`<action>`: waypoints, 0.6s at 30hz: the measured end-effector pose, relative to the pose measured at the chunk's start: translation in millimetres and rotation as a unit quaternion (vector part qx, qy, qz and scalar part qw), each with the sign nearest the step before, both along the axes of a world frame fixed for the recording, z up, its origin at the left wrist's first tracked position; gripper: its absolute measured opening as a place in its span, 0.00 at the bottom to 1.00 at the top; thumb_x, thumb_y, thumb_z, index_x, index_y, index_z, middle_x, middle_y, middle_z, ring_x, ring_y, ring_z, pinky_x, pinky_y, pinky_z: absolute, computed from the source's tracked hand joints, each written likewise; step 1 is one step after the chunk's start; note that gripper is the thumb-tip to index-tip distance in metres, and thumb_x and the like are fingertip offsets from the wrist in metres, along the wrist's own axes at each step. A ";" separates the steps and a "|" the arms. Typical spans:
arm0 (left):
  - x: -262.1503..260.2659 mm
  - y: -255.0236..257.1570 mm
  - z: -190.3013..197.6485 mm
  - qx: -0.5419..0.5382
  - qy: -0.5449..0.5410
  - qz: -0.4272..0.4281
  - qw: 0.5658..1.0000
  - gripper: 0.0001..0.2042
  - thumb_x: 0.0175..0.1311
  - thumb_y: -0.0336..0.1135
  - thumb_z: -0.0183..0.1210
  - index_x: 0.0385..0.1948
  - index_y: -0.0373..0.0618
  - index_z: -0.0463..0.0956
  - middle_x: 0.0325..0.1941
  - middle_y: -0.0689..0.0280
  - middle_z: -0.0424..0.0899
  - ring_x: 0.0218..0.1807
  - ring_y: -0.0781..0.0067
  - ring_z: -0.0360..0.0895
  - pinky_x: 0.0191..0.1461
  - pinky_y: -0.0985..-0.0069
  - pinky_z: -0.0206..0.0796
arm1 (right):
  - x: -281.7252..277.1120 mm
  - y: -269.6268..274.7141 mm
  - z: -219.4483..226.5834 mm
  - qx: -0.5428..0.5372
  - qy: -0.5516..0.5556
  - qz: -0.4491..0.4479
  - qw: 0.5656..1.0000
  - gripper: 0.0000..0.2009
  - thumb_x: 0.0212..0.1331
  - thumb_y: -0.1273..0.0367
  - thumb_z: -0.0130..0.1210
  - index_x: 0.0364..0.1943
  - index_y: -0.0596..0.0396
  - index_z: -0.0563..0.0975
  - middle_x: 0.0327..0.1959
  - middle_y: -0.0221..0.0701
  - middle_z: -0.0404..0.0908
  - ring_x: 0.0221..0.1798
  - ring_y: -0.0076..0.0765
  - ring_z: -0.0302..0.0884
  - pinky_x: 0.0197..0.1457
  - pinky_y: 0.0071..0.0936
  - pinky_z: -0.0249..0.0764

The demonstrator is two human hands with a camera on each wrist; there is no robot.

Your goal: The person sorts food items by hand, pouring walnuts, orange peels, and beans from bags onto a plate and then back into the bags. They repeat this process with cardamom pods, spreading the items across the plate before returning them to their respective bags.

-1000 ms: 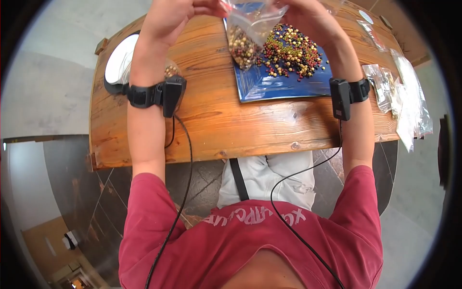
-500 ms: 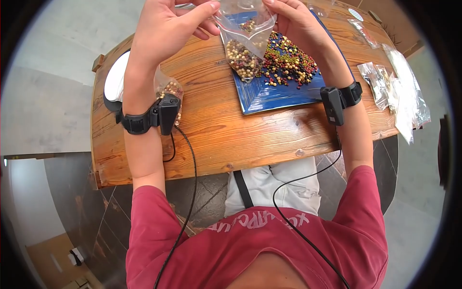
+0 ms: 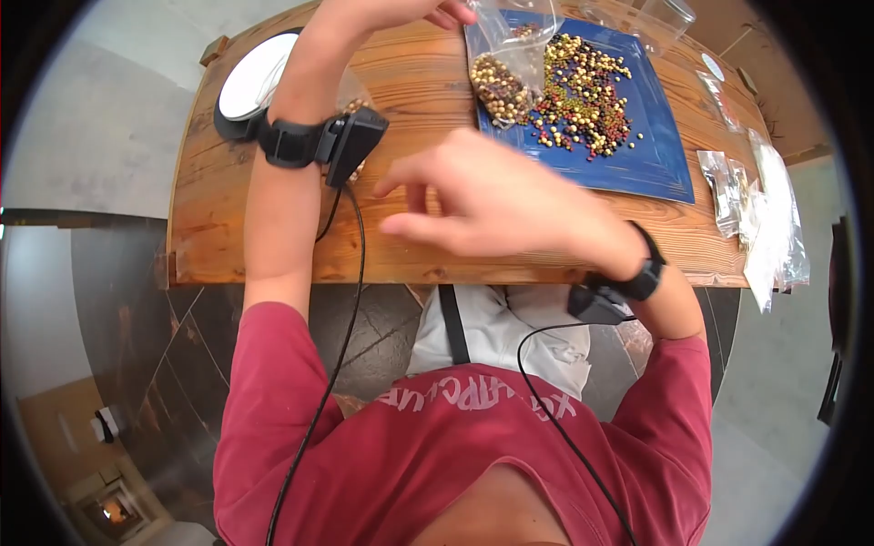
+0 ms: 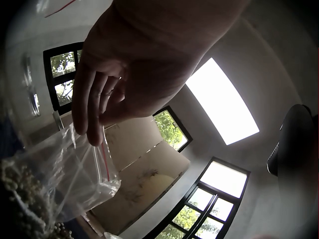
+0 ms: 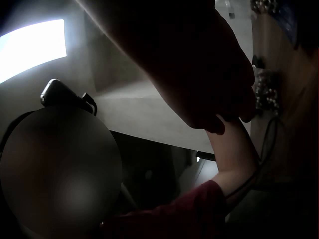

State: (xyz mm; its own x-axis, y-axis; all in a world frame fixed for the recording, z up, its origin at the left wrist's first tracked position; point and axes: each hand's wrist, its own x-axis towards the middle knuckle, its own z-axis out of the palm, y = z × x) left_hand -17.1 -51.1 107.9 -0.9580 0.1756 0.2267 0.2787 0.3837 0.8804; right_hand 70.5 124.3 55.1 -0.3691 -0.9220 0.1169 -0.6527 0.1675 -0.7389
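A clear zip bag (image 3: 503, 89) part-filled with mixed round beads hangs over the left part of a blue tray (image 3: 669, 168). In the left wrist view the left hand (image 4: 127, 74) pinches the bag's top edge (image 4: 75, 174) between thumb and fingers. The right hand (image 3: 492, 196), blurred, is over the table in front of the tray, its fingers loosely bent toward the left forearm and holding nothing. Multicoloured beads (image 3: 587, 100) lie spread on the tray. Dark in the right wrist view, the right hand (image 5: 209, 74) appears in front of the left arm.
A second bag of beads (image 3: 353, 107) lies partly behind the left forearm, beside a round white-topped object (image 3: 257, 77). Clear packets (image 3: 728, 187) and a plastic sleeve (image 3: 774, 218) lie at the table's right. A clear jar (image 3: 669, 20) is behind the tray. Cables run from both wrists.
The right hand has let go of the bag and moved down and left, toward the left forearm. The left hand still holds the bag, which has shifted right in the head view.
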 end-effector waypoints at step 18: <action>1.7 15.2 4.5 0.046 -0.020 -0.043 0.998 0.08 0.72 0.27 0.60 0.47 0.35 0.75 0.34 0.61 0.85 0.31 0.71 0.87 0.33 0.74 0.83 | 27.5 -59.0 -80.8 -0.106 -0.232 -0.061 0.965 0.09 0.65 0.68 0.62 0.41 0.61 0.82 0.38 0.31 0.86 0.33 0.27 0.81 0.39 0.29 0.78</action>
State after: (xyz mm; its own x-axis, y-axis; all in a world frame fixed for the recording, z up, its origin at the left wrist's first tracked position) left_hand -15.4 -35.9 112.4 -0.9489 0.2372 0.2079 0.2711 0.2762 0.9221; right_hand 97.9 65.3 -25.7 -0.5310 -0.8422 0.0933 -0.2276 0.0357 -0.9731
